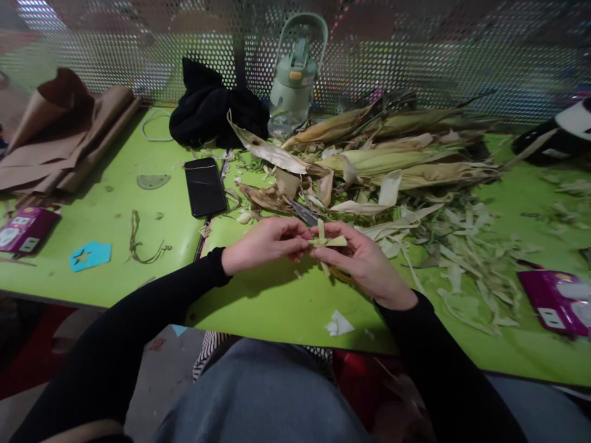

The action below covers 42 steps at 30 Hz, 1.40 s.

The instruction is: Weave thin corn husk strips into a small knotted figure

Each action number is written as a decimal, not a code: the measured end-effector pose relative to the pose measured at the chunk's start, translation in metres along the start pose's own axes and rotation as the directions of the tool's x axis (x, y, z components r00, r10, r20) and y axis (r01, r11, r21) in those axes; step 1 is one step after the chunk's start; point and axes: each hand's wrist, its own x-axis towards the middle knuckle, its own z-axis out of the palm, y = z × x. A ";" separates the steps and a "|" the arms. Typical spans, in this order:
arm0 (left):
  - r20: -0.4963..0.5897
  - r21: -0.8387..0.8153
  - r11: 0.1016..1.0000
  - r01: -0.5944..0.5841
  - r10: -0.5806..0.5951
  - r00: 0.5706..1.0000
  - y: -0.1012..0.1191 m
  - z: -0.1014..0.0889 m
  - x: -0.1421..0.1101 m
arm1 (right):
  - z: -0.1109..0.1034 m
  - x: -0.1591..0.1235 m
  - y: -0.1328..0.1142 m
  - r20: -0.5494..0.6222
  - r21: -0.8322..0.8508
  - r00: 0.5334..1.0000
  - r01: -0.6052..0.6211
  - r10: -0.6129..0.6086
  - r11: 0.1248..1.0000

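Observation:
My left hand and my right hand meet above the green table, both in black sleeves. Between their fingertips they pinch a small crossed piece of pale corn-husk strips. The left fingers close on its left end, the right fingers curl under its right end. Just behind the hands lie scissors, partly buried in husk scraps. A heap of unhusked corn cobs lies further back.
A black phone lies left of the hands. Brown paper, a black cloth and a green bottle stand at the back by the perforated wall. Purple boxes sit at far left and far right. Husk trimmings litter the right side.

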 end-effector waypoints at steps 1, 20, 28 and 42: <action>-0.020 0.086 0.996 -0.005 0.007 1.000 0.002 0.001 -0.001 | 0.001 0.000 0.000 0.009 0.009 1.000 -0.009 0.009 1.000; 0.059 0.153 0.988 -0.033 0.024 0.998 0.007 -0.001 -0.003 | -0.011 -0.005 -0.011 -0.082 0.071 0.994 0.078 -0.072 0.994; -0.026 -0.016 0.994 -0.111 0.110 0.994 0.002 0.013 -0.003 | -0.004 -0.005 -0.010 -0.056 -0.215 0.979 0.182 -0.198 0.960; 0.076 -0.049 0.998 -0.026 0.030 0.997 0.008 0.023 -0.011 | 0.006 -0.012 -0.005 -0.088 -0.367 0.951 0.247 -0.298 0.897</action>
